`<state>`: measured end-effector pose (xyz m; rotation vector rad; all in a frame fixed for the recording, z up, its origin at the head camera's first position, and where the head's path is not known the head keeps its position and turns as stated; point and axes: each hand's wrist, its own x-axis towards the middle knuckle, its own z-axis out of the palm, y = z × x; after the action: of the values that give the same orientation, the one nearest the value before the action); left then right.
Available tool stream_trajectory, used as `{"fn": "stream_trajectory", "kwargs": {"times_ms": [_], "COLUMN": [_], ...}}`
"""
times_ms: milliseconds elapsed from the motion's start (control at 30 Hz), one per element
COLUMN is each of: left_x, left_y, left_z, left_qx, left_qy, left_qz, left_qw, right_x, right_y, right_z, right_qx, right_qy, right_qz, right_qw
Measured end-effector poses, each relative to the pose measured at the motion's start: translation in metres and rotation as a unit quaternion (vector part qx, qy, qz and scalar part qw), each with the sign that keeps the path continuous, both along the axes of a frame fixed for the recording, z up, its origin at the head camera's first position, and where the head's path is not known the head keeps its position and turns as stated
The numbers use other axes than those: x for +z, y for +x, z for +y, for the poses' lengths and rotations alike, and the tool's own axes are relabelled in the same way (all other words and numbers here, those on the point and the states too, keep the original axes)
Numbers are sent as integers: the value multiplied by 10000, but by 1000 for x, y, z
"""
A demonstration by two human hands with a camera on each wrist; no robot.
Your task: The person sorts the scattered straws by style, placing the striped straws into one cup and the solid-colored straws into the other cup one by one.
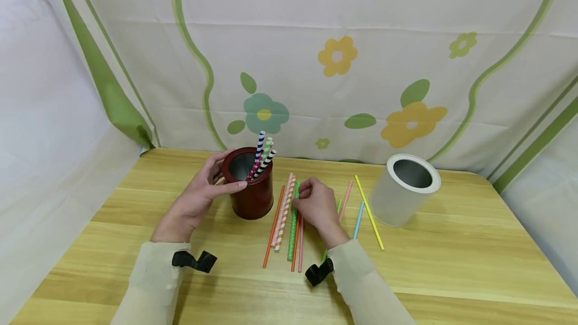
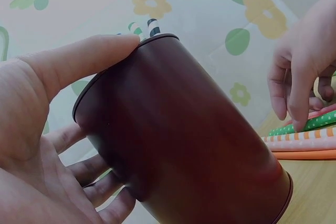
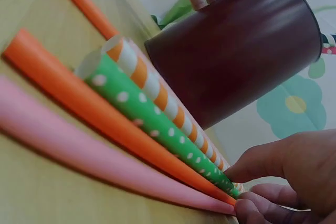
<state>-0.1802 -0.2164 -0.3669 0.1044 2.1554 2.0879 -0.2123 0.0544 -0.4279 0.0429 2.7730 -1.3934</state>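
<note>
My left hand [image 1: 194, 199] holds a dark red can [image 1: 252, 199] near its top, thumb along the rim and fingers around the far side. Several patterned paper straws [image 1: 266, 157] stand leaning in this can. Over a row of straws on the table, my right hand [image 1: 317, 208] pinches the far end of a green straw with white dots [image 3: 157, 124] between thumb and fingers. Beside that straw lie an orange-striped straw [image 1: 285, 214], a pale pink straw [image 1: 280, 214], a plain orange straw [image 3: 105, 114] and a pink straw [image 3: 89, 145].
A white can [image 1: 397, 199] with a dark inside stands at the right. Between it and my right hand lie a yellow straw [image 1: 370, 214], a blue straw [image 1: 358, 219] and a pink straw [image 1: 346, 197]. A flowered curtain [image 1: 293, 54] hangs behind the wooden table [image 1: 474, 255].
</note>
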Motion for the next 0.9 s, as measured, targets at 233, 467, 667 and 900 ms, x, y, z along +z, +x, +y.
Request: {"fn": "stream_trajectory", "kwargs": {"times_ms": [233,467,667,900], "left_x": [0,0,2,1], "left_y": [-1,-2,0,1], "left_z": [1,1,1,1], "left_qx": [-1,-1,-4,-4], "left_qy": [-12,0,19,38], "left_qz": [-29,-2,21,26], "left_qw": [10000,10000,10000,10000], "right_x": [3,4,3,1], "right_y": [2,4,2,-2], "right_z": [-7,-12,-13,-8], "right_qx": [111,264,166,-18], "right_qy": [518,892,916,354], "right_qz": [161,164,79,-106], "right_qw": [9985,9955,9956,9993]}}
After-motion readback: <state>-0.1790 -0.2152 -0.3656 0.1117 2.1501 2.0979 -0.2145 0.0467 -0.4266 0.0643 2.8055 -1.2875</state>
